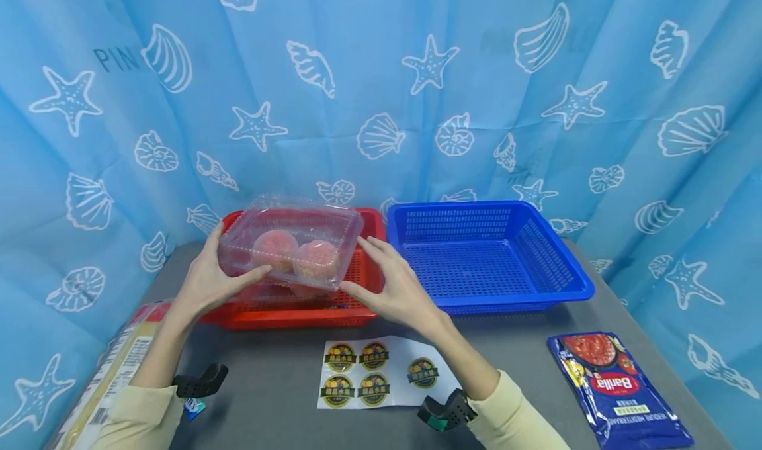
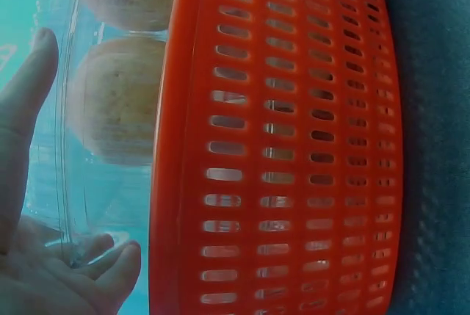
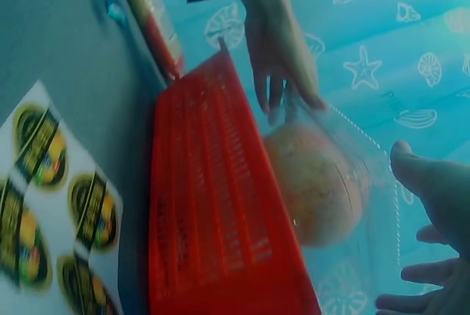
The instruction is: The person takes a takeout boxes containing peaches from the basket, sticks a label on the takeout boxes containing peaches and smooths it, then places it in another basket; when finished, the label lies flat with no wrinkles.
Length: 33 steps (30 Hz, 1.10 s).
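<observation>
A clear plastic fruit box (image 1: 286,215) with two pinkish round fruits (image 1: 317,259), which look like peaches, is tilted above the red basket (image 1: 297,319). My left hand (image 1: 208,281) grips its left end, thumb along the front and fingers partly hidden by the box. At the right end my right hand (image 1: 395,284) holds the edge between thumb and fingers. The left wrist view shows fingertips (image 2: 121,267) under the box's clear wall. More pinkish shapes and clear plastic show inside the basket, partly hidden beneath the box.
A blue basket (image 1: 491,301) stands right of the red one. In front lies a white sheet (image 1: 411,397) with several round fruit stickers. A blue Barilla pouch (image 1: 619,390) lies at the right, a long package (image 1: 119,364) at the left. A shell-patterned curtain (image 1: 381,86) hangs behind.
</observation>
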Each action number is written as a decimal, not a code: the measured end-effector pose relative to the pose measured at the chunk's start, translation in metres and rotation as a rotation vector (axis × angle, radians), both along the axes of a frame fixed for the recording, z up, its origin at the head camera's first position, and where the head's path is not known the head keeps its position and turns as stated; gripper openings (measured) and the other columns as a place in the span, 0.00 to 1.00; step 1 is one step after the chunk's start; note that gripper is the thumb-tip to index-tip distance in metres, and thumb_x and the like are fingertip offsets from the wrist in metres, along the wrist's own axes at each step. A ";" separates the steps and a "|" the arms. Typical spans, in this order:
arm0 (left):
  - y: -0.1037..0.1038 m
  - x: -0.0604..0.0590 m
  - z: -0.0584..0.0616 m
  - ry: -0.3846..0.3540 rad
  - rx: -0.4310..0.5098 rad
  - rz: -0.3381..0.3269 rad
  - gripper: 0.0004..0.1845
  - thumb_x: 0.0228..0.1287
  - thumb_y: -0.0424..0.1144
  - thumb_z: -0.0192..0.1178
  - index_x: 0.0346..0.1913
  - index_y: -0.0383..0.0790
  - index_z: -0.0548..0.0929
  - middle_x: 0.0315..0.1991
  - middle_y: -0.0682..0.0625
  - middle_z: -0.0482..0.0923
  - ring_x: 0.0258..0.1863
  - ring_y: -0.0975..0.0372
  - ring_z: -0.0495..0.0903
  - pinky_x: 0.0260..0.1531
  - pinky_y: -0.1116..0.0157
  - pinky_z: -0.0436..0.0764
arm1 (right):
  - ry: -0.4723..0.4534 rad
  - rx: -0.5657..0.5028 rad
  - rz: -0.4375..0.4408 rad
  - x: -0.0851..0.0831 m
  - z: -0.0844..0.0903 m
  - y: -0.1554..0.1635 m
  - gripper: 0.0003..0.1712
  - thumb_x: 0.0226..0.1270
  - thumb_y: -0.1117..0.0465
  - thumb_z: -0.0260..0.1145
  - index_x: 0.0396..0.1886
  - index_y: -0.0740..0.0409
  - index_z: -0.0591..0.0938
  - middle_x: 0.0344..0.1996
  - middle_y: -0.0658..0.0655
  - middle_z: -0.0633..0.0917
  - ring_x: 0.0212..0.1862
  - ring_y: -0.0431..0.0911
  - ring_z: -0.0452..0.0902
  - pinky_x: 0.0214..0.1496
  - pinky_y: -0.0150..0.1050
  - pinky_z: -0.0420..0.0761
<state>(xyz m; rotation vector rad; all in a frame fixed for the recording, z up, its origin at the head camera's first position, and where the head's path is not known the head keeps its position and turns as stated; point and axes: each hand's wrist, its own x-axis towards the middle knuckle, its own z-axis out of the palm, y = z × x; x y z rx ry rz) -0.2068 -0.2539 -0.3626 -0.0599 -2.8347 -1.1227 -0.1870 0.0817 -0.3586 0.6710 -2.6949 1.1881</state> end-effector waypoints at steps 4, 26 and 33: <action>-0.001 0.001 0.001 -0.049 0.036 0.015 0.67 0.56 0.67 0.69 0.84 0.48 0.34 0.80 0.33 0.51 0.73 0.34 0.57 0.61 0.31 0.72 | -0.030 -0.046 0.020 -0.003 -0.003 -0.016 0.50 0.64 0.44 0.73 0.80 0.55 0.63 0.80 0.61 0.61 0.80 0.61 0.60 0.72 0.64 0.71; 0.017 0.021 0.003 0.026 0.105 -0.014 0.62 0.54 0.63 0.73 0.83 0.52 0.46 0.76 0.39 0.61 0.70 0.41 0.64 0.60 0.35 0.76 | -0.170 -0.412 -0.013 -0.008 -0.014 -0.027 0.53 0.61 0.57 0.76 0.82 0.55 0.59 0.76 0.63 0.66 0.66 0.66 0.77 0.59 0.54 0.85; 0.032 0.048 0.012 0.134 0.127 0.020 0.57 0.56 0.56 0.74 0.82 0.51 0.50 0.74 0.39 0.64 0.68 0.42 0.66 0.59 0.33 0.75 | -0.148 -0.426 -0.009 0.012 0.006 -0.014 0.53 0.58 0.57 0.79 0.80 0.50 0.63 0.74 0.60 0.69 0.64 0.63 0.79 0.58 0.53 0.86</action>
